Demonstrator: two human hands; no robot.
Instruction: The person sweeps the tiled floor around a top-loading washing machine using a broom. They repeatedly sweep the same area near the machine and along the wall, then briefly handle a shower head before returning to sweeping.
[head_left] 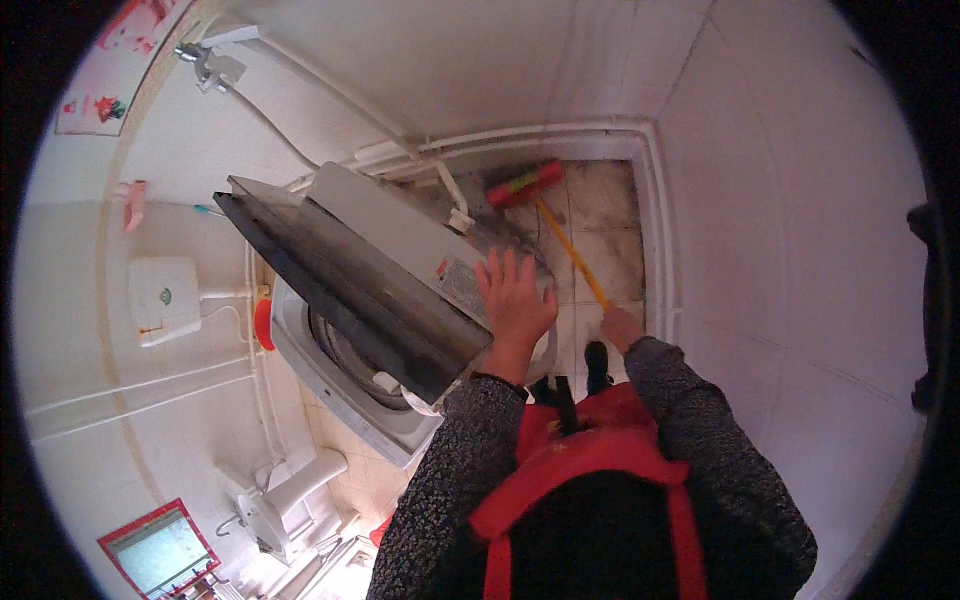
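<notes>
My right hand (622,328) is closed round the yellow handle of a broom (573,252). Its red head (526,184) lies on the dirty tiled floor near the far wall. My left hand (518,305), fingers spread, is laid against the rear top of a top-loading washing machine (290,325), beside a label on its grey panel (400,250). The machine's dark lid (365,300) stands raised, with part of the drum opening showing below it. What is under my left palm is hidden.
White pipes (650,220) run along the far and right walls, close to the broom. A drain fitting (460,218) is behind the machine. Leftward are a toilet cistern (165,300), a washbasin (265,525) and a red-framed mirror (160,548). My shoe (597,365) is below the right hand.
</notes>
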